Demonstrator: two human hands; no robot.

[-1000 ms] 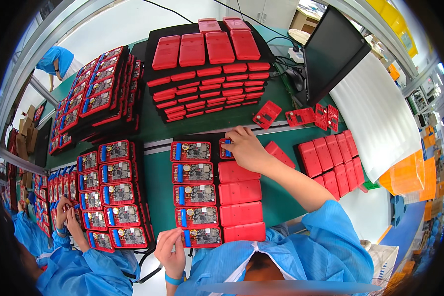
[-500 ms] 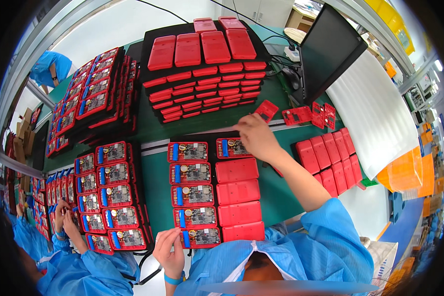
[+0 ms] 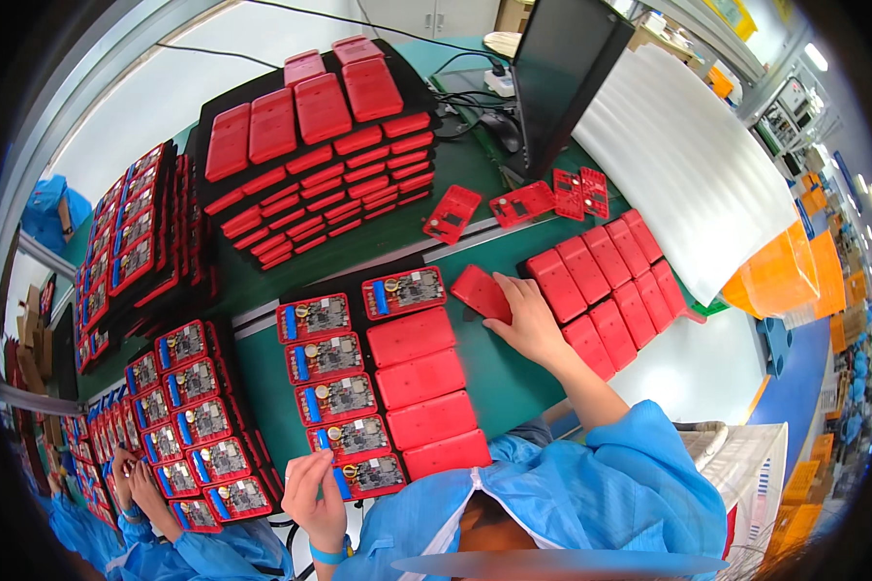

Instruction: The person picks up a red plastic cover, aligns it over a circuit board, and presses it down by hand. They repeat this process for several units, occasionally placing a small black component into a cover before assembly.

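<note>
My right hand (image 3: 531, 324) is closed on the near right edge of a red plastic cover (image 3: 480, 293), thumb and fingers spread along it. This cover lies tilted on the green table, just right of the tray. My left hand (image 3: 315, 496) is raised at the tray's near left corner, fingers loosely bent and apart, with nothing visible in it. Beside it is a red case with an exposed circuit board (image 3: 370, 476), blue part and round cell. The tray's left column has several such open cases; its right column has red covers (image 3: 421, 378) and one uncovered case (image 3: 403, 292) at the far end.
To the right stand rows of red covers (image 3: 591, 276). Farther back are loose red pieces (image 3: 452, 214), a monitor (image 3: 567, 82) and a tall stack of red covers (image 3: 323, 107). A co-worker's hands (image 3: 145, 494) are at trays on the left. White foam sheeting (image 3: 683, 174) lies at the right.
The view has turned, shifting the scene left. My right hand has moved from over the far uncovered case to the red cover right of the tray. My left hand stays near the tray's corner.
</note>
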